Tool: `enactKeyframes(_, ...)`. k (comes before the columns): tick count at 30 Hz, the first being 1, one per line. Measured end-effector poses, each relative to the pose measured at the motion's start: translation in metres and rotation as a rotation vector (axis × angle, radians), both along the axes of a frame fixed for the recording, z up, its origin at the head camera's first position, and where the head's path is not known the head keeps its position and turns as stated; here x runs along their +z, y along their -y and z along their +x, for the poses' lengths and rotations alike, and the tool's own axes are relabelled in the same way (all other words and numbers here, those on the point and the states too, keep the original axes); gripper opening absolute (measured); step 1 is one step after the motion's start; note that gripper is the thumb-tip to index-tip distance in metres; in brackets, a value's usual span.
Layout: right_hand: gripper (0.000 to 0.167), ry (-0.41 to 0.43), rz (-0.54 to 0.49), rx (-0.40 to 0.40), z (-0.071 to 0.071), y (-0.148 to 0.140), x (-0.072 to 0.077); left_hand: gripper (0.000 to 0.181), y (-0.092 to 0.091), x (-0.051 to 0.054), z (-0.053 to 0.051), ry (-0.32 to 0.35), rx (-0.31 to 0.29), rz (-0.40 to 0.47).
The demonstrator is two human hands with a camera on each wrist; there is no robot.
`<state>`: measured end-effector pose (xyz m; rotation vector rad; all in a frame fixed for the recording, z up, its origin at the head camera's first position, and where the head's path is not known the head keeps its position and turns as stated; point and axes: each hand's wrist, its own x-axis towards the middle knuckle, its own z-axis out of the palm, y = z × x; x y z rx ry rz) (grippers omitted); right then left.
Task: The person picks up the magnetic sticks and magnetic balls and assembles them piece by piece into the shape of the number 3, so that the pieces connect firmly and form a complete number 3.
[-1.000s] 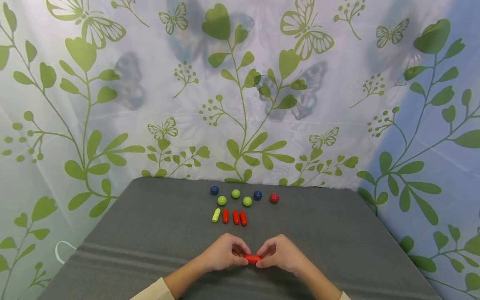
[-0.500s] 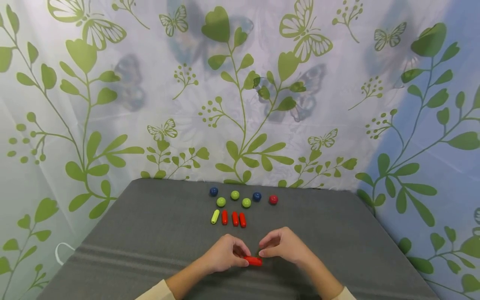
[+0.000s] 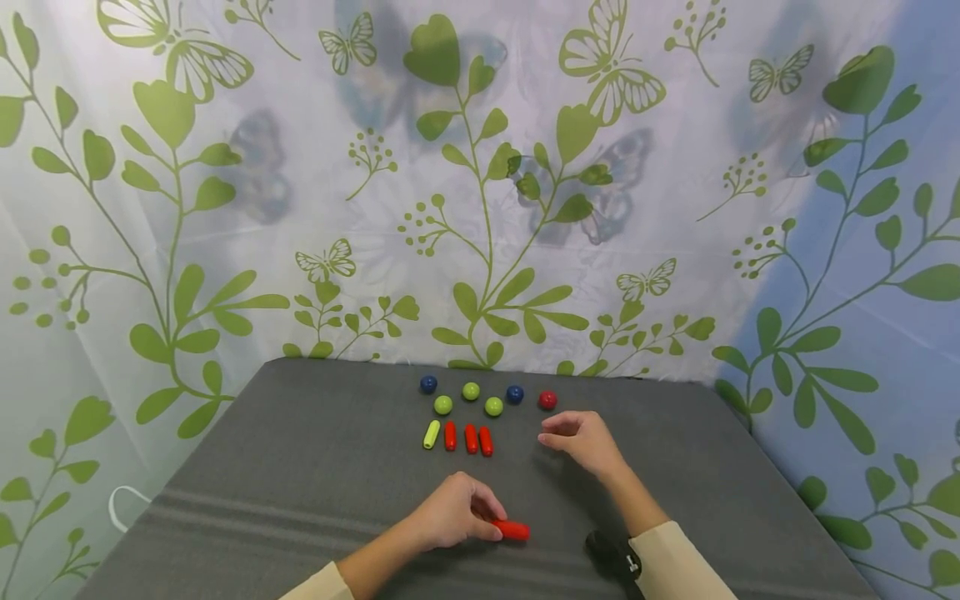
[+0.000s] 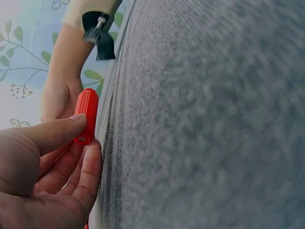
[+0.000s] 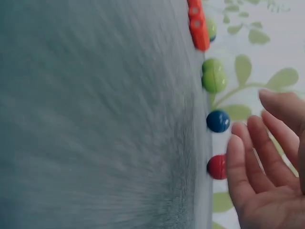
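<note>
Between thumb and fingers, my left hand (image 3: 459, 512) pinches a red grooved rod (image 3: 513, 530) near the front of the table. In the left wrist view a small hole shows at the near end of this rod (image 4: 88, 102). My right hand (image 3: 585, 442) hovers over the table's right half, fingers loosely bent and holding nothing. Just beyond it lies a red ball (image 3: 548, 400), with a blue ball (image 3: 514, 394) to its left. The right wrist view shows the fingers close to the red ball (image 5: 217, 167), partly covering it; contact cannot be told.
A yellow-green rod (image 3: 431, 434) and several red rods (image 3: 471, 438) lie in a row mid-table. Behind them are green balls (image 3: 443, 405) and another blue ball (image 3: 428, 384). The grey cloth-covered table (image 3: 315, 450) ends at a leaf-patterned curtain (image 3: 480, 208).
My right hand has let go of the red rod and moved forward and right towards the balls. The left hand keeps hold of the rod, nearly in place.
</note>
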<state>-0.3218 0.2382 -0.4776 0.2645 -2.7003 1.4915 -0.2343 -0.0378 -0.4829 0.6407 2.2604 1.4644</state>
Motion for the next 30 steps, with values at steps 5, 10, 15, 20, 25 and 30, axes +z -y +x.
enactKeyframes(5,0.029,-0.075,0.037,-0.129,-0.025,-0.007,-0.002,0.014,-0.001,0.000,0.001,0.005,-0.004,-0.010)
enactKeyframes(10,0.027,-0.102,0.089,-0.224,-0.044,-0.010,-0.004,0.014,-0.003,0.000,0.001,-0.007,0.000,-0.023)
enactKeyframes(15,0.033,-0.052,0.101,-0.233,-0.055,-0.008,-0.006,0.015,-0.005,0.000,0.002,-0.008,0.002,-0.022)
enactKeyframes(20,0.036,-0.008,0.077,-0.237,-0.062,-0.006,-0.006,0.016,-0.006,0.000,0.003,-0.003,0.002,-0.033)
enactKeyframes(25,0.039,0.016,0.070,-0.229,-0.068,-0.005,-0.007,0.016,-0.004,0.001,0.002,-0.002,-0.001,-0.036)
enactKeyframes(30,0.040,0.029,0.046,-0.233,-0.070,0.000,-0.007,0.017,-0.003,0.002,0.002,0.003,-0.006,-0.046)
